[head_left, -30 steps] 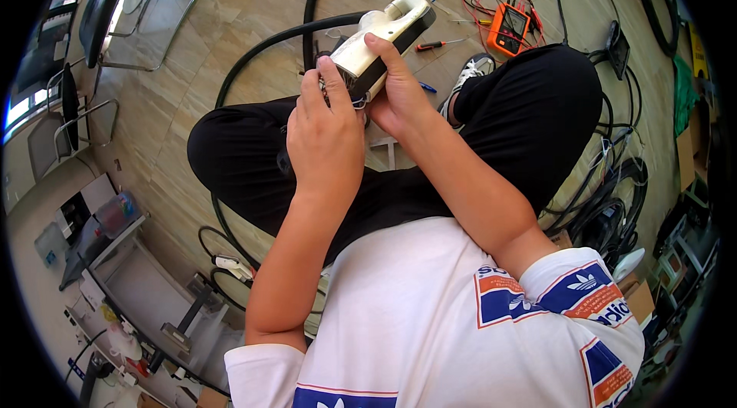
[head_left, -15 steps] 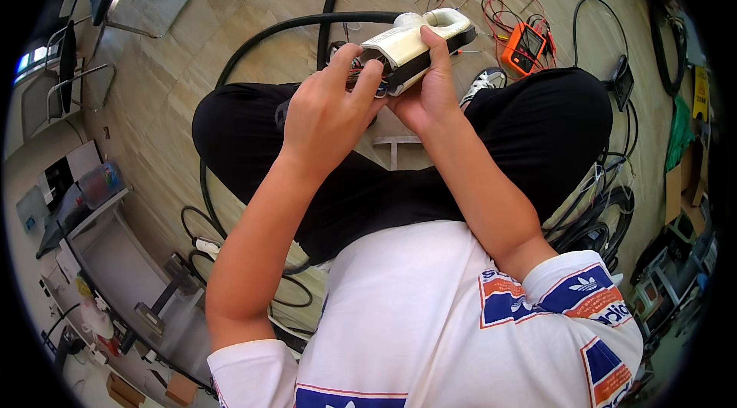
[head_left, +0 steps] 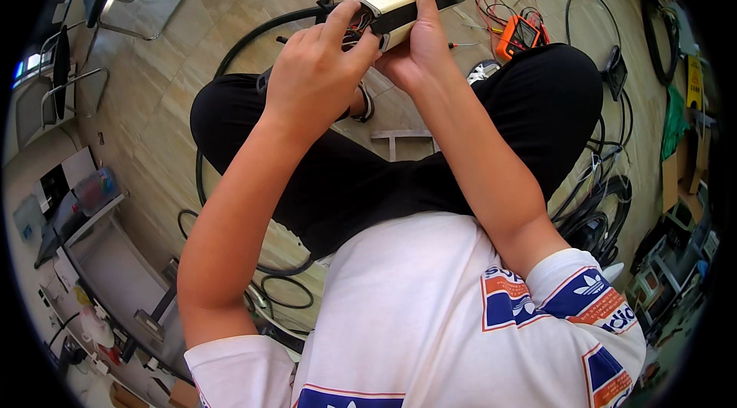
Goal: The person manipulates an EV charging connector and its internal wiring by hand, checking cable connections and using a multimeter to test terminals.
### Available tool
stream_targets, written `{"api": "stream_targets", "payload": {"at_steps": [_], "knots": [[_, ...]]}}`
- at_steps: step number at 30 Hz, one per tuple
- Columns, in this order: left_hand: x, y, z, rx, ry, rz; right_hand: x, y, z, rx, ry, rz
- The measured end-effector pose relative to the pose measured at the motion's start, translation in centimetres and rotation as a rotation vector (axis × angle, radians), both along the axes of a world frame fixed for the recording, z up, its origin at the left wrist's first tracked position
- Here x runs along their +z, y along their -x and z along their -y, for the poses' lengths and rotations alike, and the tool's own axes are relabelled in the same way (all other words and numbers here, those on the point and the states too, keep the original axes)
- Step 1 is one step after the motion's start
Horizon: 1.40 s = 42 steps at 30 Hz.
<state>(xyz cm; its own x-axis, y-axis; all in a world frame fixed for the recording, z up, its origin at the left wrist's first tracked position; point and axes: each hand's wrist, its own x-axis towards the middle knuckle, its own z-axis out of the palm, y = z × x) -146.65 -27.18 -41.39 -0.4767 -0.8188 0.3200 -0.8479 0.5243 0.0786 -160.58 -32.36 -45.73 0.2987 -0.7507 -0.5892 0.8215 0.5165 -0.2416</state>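
Note:
Held up over my crossed legs is a charging gun [head_left: 398, 18] with a cream-white shell and a black side strip. Its end toward my left hand is uncovered, and thin coloured wires [head_left: 356, 26] show inside. My right hand [head_left: 418, 55] is closed round the body, thumb pointing up along its side. At the uncovered end my left hand [head_left: 315, 62] is closed, with its index finger over the upper edge and its thumb below, beside the wires. Whether the fingertips pinch a single wire is hidden.
A thick black cable [head_left: 257, 36] curves across the tiled floor beyond my left knee. Near my right foot lie an orange multimeter [head_left: 520, 37] with red and black leads and a thin screwdriver [head_left: 463, 45]. Coiled cables [head_left: 606, 216] lie at my right; a metal-framed chair [head_left: 157, 9] stands far left.
The charging gun has turned in my hands, showing more of its black side and hiding its looped handle. Both hands have moved slightly up and left in the picture.

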Motion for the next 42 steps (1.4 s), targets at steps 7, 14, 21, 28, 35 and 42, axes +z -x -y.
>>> {"api": "stream_targets", "payload": {"at_steps": [7,14,21,28,35,42], "knots": [[0.4,-1.1,0.8,0.044,0.040,-0.090,-1.3,-1.8,1.8,0.008,0.030,0.197],[1.4,-3.1,2.0,0.088,0.077,-0.133,-0.4,-4.3,3.3,0.119,0.082,0.132],[2.5,-4.4,2.4,0.067,0.044,-0.125,0.0,-5.7,3.5,0.104,0.025,0.120],[3.2,-4.1,2.7,0.101,-0.052,-0.186,-0.5,-6.7,4.0,-0.011,-0.007,0.163],[4.2,-3.4,3.6,0.276,-0.177,-0.290,1.0,-7.4,3.6,-0.019,-0.058,0.024],[4.8,-4.1,4.5,0.493,-0.291,-0.264,0.9,-8.9,3.7,-0.023,-0.066,0.003]]}}
